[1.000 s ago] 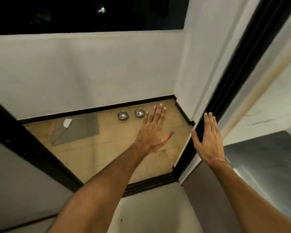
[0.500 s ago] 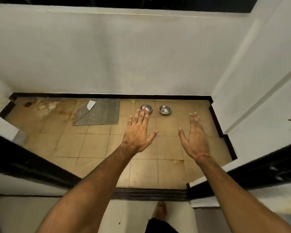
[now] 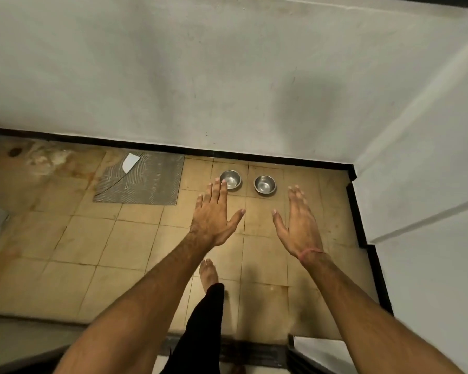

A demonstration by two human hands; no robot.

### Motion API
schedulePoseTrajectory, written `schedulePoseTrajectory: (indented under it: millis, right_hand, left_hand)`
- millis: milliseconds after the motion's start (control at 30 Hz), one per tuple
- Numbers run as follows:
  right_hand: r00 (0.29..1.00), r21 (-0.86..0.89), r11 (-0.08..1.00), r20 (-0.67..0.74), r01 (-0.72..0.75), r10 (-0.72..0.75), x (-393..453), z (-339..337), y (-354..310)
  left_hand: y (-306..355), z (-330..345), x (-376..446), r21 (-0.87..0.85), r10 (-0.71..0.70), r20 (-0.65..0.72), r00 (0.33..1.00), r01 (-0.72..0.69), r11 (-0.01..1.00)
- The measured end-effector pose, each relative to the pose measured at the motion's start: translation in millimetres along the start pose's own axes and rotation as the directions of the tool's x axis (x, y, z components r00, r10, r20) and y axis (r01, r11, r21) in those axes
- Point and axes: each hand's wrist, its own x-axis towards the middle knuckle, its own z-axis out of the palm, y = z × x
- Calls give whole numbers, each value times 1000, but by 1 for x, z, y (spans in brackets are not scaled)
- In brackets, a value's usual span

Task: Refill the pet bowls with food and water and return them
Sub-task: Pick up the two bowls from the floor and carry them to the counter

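Two steel pet bowls, the left bowl and the right bowl, are set side by side on the tiled floor just before the white wall. The left hand and right hand are held spread, nothing gripped, nearer than the bowls. A grey mat is laid left of the bowls.
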Motion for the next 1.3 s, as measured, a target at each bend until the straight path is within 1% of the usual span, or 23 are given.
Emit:
schedulePoseTrajectory:
  millis: [67,133,200,267,333,433,500,567,733,867,967,1100,1200,1233,1300]
  right_hand:
    - [999,-11,999,21,-30,30,41,24,11]
    - [995,4,996,55,-84,84,86,52,22]
    - [991,30,992,54,-125,123,131,83,29]
    - [978,62,979,89,-194,189,186,118,35]
    - [969,100,967,105,-234,224,230,151,40]
    - [954,118,953,153,-279,260,290,209,59]
    - [950,132,949,164,-287,264,316,248,78]
    - [947,143,945,178,-294,267,344,295,107]
    - [933,115,939,202,-323,297,410,424,192]
    - [923,79,938,225,-338,313,451,523,262]
    - [913,97,925,228,-366,338,475,587,303]
    - [906,101,914,213,-393,366,500,650,341]
    - [900,97,905,192,-414,391,517,684,358]
    - [897,100,901,184,-423,401,522,693,363]
    - [890,107,887,146,-449,433,531,708,370]
  left_hand:
    - [-10,15,50,-17,-16,36,999,16,1000]
    - [-25,32,100,-68,-37,78,996,42,997]
    - [-40,49,149,-91,-60,71,996,67,994]
    - [-58,69,201,-134,-99,94,991,111,985]
    - [-74,88,240,-164,-127,105,986,143,976]
    - [-102,132,303,-204,-188,135,973,213,955]
    - [-118,167,338,-228,-237,153,959,268,936]
    - [-133,213,379,-246,-262,168,950,298,922]
    - [-172,344,471,-254,-265,183,947,307,917]
    - [-202,453,524,-319,-332,207,920,384,867]
    - [-226,524,555,-366,-372,220,902,430,825]
    - [-254,589,593,-454,-456,199,868,494,742]
    - [-269,622,622,-589,-538,203,818,541,601]
    - [-272,630,632,-633,-580,203,789,558,537]
    - [-277,643,649,-686,-689,214,692,609,398]
